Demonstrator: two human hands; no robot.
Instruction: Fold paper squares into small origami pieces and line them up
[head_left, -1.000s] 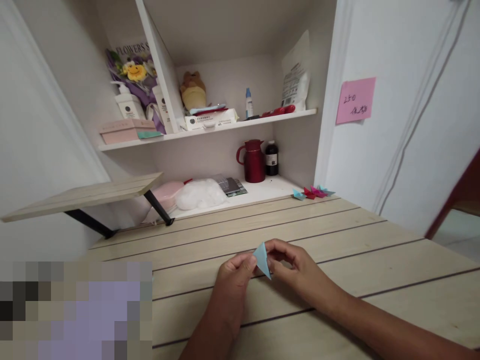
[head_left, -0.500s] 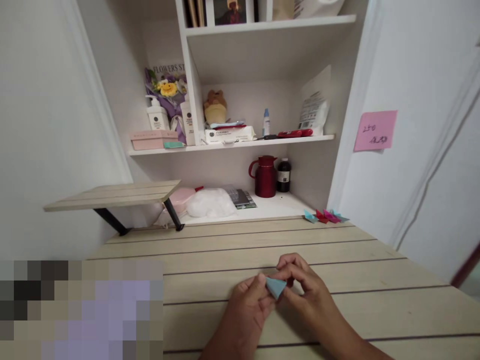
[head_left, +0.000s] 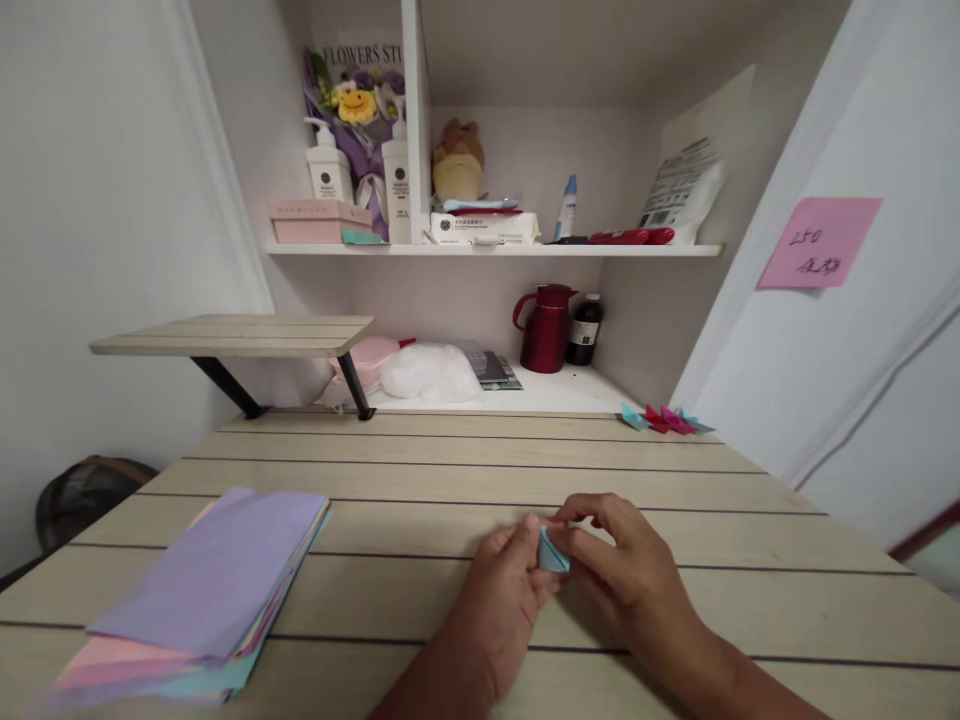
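Observation:
A small folded light-blue paper piece (head_left: 553, 552) is pinched between both hands just above the wooden table (head_left: 480, 480). My left hand (head_left: 504, 588) grips its left side with closed fingers. My right hand (head_left: 619, 568) curls over its right side, fingertips pressed on the fold. A stack of coloured paper sheets (head_left: 210, 580), purple on top, lies at the near left of the table. Several folded red, pink and blue paper pieces (head_left: 666, 419) sit at the table's far right edge.
A raised wooden shelf (head_left: 232, 335) on black legs stands at the back left. Behind, a white cabinet holds a red jug (head_left: 547, 328), a dark bottle (head_left: 585, 330), a white bag (head_left: 429, 372) and bottles above. A pink note (head_left: 819, 242) sticks on the right wall.
The camera tilted down and left, bringing the paper stack into view. Both hands lowered the blue piece toward the table and closed tighter around it, so less of it shows.

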